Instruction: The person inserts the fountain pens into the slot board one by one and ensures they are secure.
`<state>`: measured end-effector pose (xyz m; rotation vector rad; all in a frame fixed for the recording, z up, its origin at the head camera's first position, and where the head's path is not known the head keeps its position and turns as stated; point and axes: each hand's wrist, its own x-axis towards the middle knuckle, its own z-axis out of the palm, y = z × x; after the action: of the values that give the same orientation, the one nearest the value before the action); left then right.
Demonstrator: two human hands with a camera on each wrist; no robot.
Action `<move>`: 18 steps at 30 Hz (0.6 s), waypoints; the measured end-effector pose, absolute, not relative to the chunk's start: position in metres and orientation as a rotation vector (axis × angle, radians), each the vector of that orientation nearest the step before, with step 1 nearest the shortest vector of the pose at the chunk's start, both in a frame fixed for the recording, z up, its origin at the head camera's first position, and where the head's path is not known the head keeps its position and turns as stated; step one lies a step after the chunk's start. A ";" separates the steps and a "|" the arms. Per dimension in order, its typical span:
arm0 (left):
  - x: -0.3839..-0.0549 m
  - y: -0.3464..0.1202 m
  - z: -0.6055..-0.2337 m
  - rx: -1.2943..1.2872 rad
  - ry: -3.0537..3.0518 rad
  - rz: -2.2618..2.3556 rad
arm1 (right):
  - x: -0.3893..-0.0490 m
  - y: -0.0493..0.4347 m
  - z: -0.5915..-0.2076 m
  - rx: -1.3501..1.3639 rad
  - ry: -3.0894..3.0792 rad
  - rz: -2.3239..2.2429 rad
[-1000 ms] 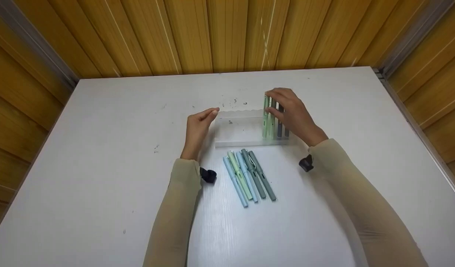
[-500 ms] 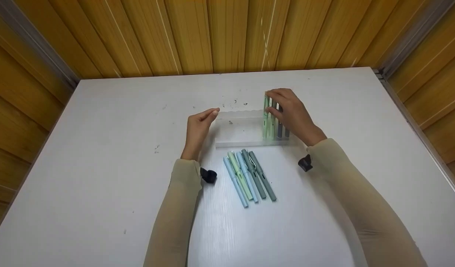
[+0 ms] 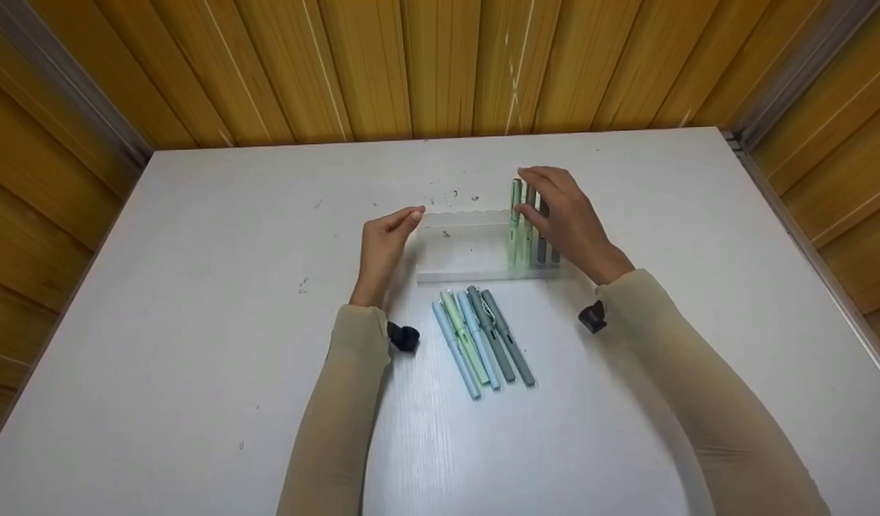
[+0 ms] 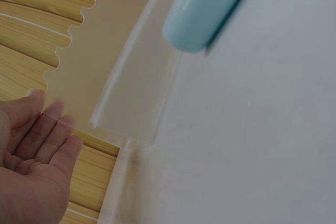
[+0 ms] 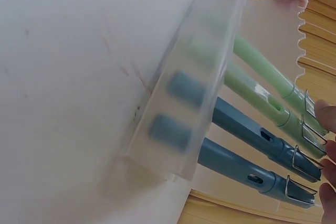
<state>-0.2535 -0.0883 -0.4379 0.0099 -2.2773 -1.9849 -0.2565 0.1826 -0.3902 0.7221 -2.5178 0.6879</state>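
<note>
In the head view, a clear plastic pen stand [image 3: 461,276] with a scalloped back edge stands at mid-table. My left hand [image 3: 385,247] pinches its upper left corner between thumb and fingers. Two light green pens [image 5: 262,61] and two dark blue-green pens [image 5: 241,169] stand upright at the stand's right end, their lower ends in its front trough. Over their capped tops is my right hand [image 3: 565,215], thumb beside the leftmost light green pen and index fingertip just above its top. Its other fingers lie partly hidden behind the pens.
In front of the stand, several loose pens lie side by side: two light blue pens [image 3: 454,351], a light green pen [image 3: 465,340] and two dark green pens [image 3: 508,340]. The white table [image 3: 218,322] meets a wood-panelled wall [image 3: 440,72] at the back.
My right index fingertip has lifted slightly off the top of the leftmost light green pen. My left hand and the loose pens stay where they were.
</note>
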 end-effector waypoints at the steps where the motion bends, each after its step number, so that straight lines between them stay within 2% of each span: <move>1: -0.253 -0.088 -0.438 0.005 -2.272 -1.984 | -0.255 0.183 -0.390 0.723 -2.505 0.700; 18: -0.255 -0.088 -0.437 0.037 -2.263 -2.018 | -0.227 0.167 -0.391 0.746 -2.498 1.171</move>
<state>-0.2546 -0.0877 -0.4373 0.0366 -2.2633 -2.0183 -0.2269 0.1674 -0.3907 0.7460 -2.4976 1.1709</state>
